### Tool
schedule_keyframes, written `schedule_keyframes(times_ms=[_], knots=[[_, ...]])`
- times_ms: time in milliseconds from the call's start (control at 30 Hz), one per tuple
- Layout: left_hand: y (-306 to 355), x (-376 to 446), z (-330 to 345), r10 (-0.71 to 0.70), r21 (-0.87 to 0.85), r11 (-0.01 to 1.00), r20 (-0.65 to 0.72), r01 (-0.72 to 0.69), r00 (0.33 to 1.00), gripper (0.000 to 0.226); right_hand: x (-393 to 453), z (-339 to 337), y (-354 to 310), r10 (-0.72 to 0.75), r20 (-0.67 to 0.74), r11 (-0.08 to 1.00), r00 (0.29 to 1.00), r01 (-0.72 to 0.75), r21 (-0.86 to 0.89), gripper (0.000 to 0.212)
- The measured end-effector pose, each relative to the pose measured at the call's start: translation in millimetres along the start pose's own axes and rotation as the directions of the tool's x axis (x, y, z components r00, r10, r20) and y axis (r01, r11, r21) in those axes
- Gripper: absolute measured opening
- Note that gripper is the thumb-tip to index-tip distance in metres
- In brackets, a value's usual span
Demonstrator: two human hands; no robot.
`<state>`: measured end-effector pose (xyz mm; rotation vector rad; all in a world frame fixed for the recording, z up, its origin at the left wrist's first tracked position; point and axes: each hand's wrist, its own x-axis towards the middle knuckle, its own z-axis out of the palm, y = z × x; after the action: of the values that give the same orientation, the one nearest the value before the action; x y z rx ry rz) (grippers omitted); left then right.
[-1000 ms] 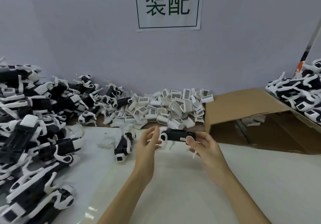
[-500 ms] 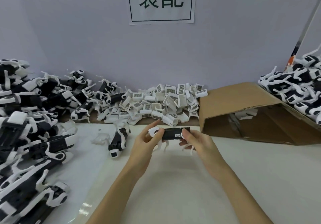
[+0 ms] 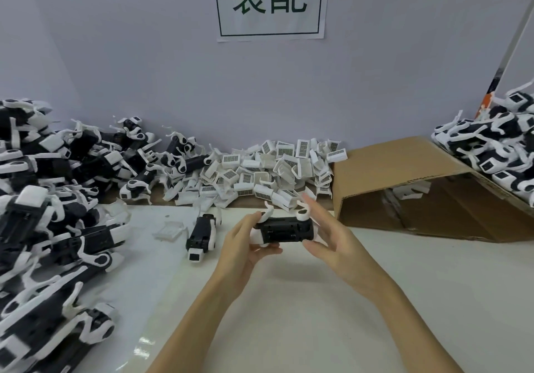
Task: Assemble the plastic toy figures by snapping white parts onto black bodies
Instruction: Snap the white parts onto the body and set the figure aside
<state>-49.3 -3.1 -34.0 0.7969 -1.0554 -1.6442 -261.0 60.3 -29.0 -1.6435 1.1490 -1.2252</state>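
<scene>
A black toy body (image 3: 287, 229) with white legs hangs above the white table, its underside turned towards me. My left hand (image 3: 242, 245) grips its left end, thumb under and fingers behind. My right hand (image 3: 332, 236) lies against its right end with straight, spread fingers. Behind them a pile of loose white parts (image 3: 268, 173) lies along the wall. A single figure (image 3: 202, 235) lies on the table to the left of my hands.
A big heap of black-and-white figures (image 3: 49, 207) fills the left side. A tipped cardboard box (image 3: 410, 181) stands at the right, with another heap of figures (image 3: 497, 150) on it. A small clear-white piece (image 3: 170, 229) lies near the single figure.
The toy body has been rolled so that its underside faces me and its legs point up. My right hand has opened from a pinch to straight fingers.
</scene>
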Motion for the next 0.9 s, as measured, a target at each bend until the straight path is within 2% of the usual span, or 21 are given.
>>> schedule_keyframes(times_ms=[67, 133, 200, 267, 400, 500, 567, 600, 667, 733, 833, 900], knots=[[-1, 1, 2, 0.063, 0.032, 0.998, -0.015, -0.063, 0.998, 0.031, 2, 7, -2, 0.101, -0.034, 0.941, 0.994, -0.085, 0.328, 0.086], [-1, 1, 4, 0.109, 0.031, 0.994, -0.030, -0.108, 0.994, 0.028, 5, 11, -4, 0.228, -0.022, 0.798, 0.973, -0.173, 0.578, 0.068], [-3, 2, 3, 0.135, 0.021, 0.991, -0.030, -0.134, 0.990, 0.027, 7, 13, -5, 0.289, -0.032, 0.802, 0.957, -0.224, 0.554, 0.055], [-5, 2, 3, 0.134, 0.021, 0.991, -0.033, -0.133, 0.990, 0.036, 7, 14, -3, 0.300, -0.074, 0.844, 0.951, -0.228, 0.486, 0.056], [-5, 2, 4, 0.056, -0.011, 0.998, -0.006, -0.056, 0.998, 0.058, 7, 11, -6, 0.267, -0.185, 0.877, 0.946, -0.159, 0.454, 0.050], [-6, 1, 1, 0.047, 0.107, 0.993, 0.026, -0.050, 0.999, 0.058, 5, 10, -7, 0.238, -0.222, 0.918, 0.946, -0.144, 0.369, 0.051], [-4, 0, 1, 0.084, 0.121, 0.989, 0.022, -0.086, 0.996, 0.052, 4, 9, -8, 0.245, -0.191, 0.911, 0.951, -0.158, 0.382, 0.055], [-3, 0, 0, 0.110, 0.121, 0.986, 0.023, -0.112, 0.994, 0.049, 4, 7, -8, 0.268, -0.148, 0.877, 0.952, -0.178, 0.446, 0.058], [1, 0, -3, 0.150, 0.098, 0.983, 0.058, -0.156, 0.987, 0.044, 2, 1, -14, 0.336, 0.015, 0.738, 0.942, -0.273, 0.617, 0.062], [3, -2, -8, 0.140, 0.061, 0.987, 0.155, -0.151, 0.978, 0.054, 0, -6, -18, 0.364, 0.170, 0.641, 0.916, -0.379, 0.668, 0.068], [3, -5, -8, 0.106, 0.047, 0.991, 0.324, -0.128, 0.940, 0.067, -1, -10, -13, 0.427, 0.207, 0.579, 0.880, -0.442, 0.685, 0.070], [4, -3, -4, 0.081, -0.047, 0.996, 0.342, -0.069, 0.936, 0.070, -2, -9, -10, 0.421, 0.221, 0.518, 0.880, -0.433, 0.738, 0.057]])
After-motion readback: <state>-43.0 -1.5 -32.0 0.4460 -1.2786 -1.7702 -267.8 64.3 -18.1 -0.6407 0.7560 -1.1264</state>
